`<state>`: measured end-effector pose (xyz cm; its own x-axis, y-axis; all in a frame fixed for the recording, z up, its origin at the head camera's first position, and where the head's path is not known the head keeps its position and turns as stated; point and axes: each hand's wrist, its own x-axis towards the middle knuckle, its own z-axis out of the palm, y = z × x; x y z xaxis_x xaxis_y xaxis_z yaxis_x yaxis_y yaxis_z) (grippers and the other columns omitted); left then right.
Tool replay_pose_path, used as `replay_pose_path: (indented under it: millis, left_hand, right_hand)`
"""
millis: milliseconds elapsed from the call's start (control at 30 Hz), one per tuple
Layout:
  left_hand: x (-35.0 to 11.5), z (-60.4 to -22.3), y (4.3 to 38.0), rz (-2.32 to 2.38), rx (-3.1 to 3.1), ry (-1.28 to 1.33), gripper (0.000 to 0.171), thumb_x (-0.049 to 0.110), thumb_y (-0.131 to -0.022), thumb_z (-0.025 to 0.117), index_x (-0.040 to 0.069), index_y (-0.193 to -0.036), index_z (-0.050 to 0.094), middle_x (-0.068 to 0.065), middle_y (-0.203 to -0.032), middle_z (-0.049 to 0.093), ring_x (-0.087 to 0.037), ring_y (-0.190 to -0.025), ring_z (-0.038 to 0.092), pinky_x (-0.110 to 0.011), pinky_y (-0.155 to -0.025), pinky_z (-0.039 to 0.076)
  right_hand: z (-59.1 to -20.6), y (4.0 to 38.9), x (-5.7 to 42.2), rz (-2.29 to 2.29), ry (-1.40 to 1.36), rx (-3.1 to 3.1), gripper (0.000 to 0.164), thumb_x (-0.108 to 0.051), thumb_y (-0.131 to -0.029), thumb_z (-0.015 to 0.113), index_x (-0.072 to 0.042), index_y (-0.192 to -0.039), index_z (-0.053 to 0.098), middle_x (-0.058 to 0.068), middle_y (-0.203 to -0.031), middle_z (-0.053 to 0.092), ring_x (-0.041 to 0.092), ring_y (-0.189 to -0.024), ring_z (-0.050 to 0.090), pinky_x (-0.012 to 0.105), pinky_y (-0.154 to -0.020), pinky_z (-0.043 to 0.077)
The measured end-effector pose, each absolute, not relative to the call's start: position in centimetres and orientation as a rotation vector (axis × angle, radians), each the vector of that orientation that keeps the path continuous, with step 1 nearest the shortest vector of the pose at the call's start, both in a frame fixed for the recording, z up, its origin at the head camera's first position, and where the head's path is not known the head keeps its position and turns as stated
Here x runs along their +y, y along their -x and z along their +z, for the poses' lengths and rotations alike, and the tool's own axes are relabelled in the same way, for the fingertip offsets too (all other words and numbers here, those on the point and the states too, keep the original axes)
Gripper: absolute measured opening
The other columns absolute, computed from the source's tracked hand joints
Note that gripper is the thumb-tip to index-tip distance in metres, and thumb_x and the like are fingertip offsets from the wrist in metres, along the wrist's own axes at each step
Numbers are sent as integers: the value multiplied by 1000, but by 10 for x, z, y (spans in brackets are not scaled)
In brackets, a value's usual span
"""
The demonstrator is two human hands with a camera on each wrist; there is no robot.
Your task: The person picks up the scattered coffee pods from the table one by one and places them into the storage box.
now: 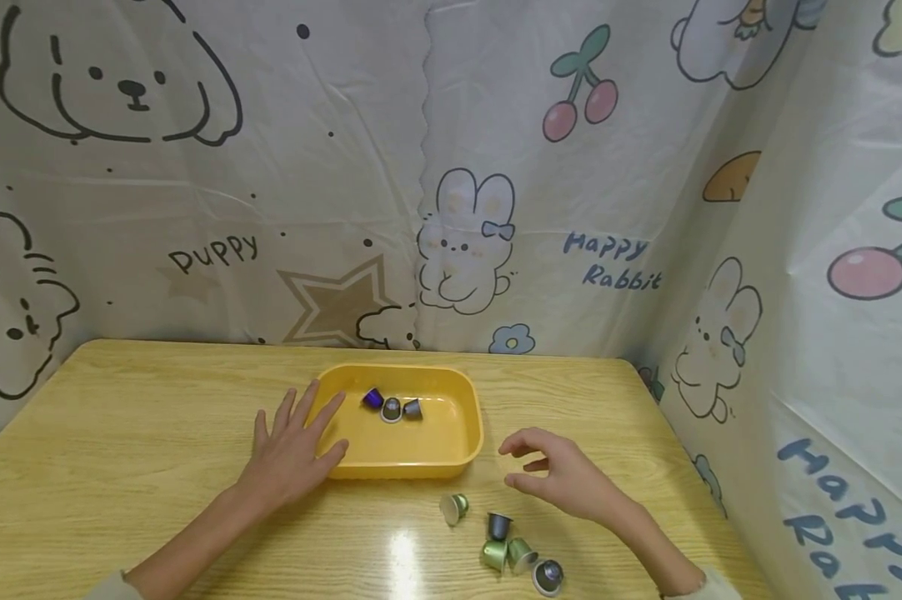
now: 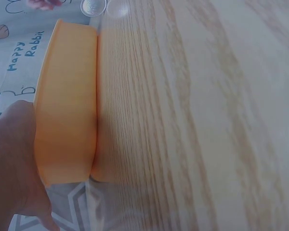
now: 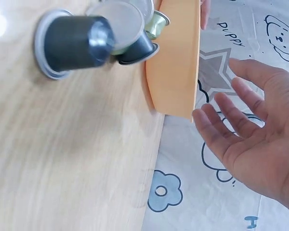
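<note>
The backdrop cloth, printed with rabbits, puppies, cherries and lettering, is hung behind and to the right of the table. The table top is pale, grained wood.

A yellow tray is placed near the far edge of the table, its long side set left to right.

The left hand is laid over the left end of the tray, its fingers straight and spread wide, the thumb reaching over the near left corner. The right hand is held to the right of the tray, apart from it; its fingers are loosely bent, and a clear gap is seen between thumb and fingertips.

Three capsules are grouped inside the tray toward its far side: a purple capsule, a dark capsule standing lid down, and a grey capsule.

Five more are scattered on the table in front: a pale-lidded green capsule nearest the tray, a black capsule, two green capsules close beside it, and a silver-rimmed capsule, lid down, nearest the viewer.
</note>
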<state>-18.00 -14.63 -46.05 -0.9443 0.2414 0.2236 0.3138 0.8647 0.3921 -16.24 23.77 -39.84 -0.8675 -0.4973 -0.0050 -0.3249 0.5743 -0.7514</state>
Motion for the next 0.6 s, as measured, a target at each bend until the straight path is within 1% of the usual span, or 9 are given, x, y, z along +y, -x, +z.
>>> replay_pose_path:
  millis: [133, 233, 367, 467, 600]
  left_hand:
    - [-147, -461, 180, -650, -2880, 425, 63, 39, -98, 58, 14, -154, 41, -25, -160, 20, -54, -143, 15, -81, -100, 8]
    - [-147, -461, 180, -659, -2879, 429, 63, 39, -98, 58, 14, -154, 40, -25, -161, 19, -53, -143, 14, -81, -100, 8]
    - [-147, -461, 179, -654, -2874, 431, 63, 39, -98, 58, 14, -154, 41, -24, -160, 20, -54, -143, 15, -81, -100, 9]
    - [-147, -460, 179, -651, -2872, 430, 63, 38, -98, 58, 14, -154, 41, -24, -161, 20, -54, -143, 15, -81, -100, 9]
    - [-147, -460, 179, -650, -2870, 431, 63, 39, -98, 58, 15, -154, 40, -24, -161, 20, -53, -143, 15, -81, -100, 9]
  right_hand:
    - [-401, 149, 243, -1156, 679, 2550, 26, -20, -93, 73, -13, -116, 64, 8, -117, 63, 37, -111, 59, 32, -87, 54]
    - [-403, 140, 248, -1160, 676, 2493, 30, -23, -94, 72, -8, -118, 63, 12, -119, 62, 39, -112, 58, 34, -87, 54]
    - [-408, 131, 256, -1168, 639, 2406, 33, -22, -94, 72, -6, -121, 61, 12, -122, 60, 39, -114, 57, 40, -87, 54]
    - [-412, 125, 260, -1194, 588, 2321, 34, -21, -94, 72, -7, -122, 61, 10, -124, 59, 38, -115, 55, 44, -86, 54]
    - [-418, 120, 265, -1219, 528, 2225, 35, -18, -91, 75, -10, -122, 61, 8, -126, 58, 36, -115, 55, 45, -86, 54]
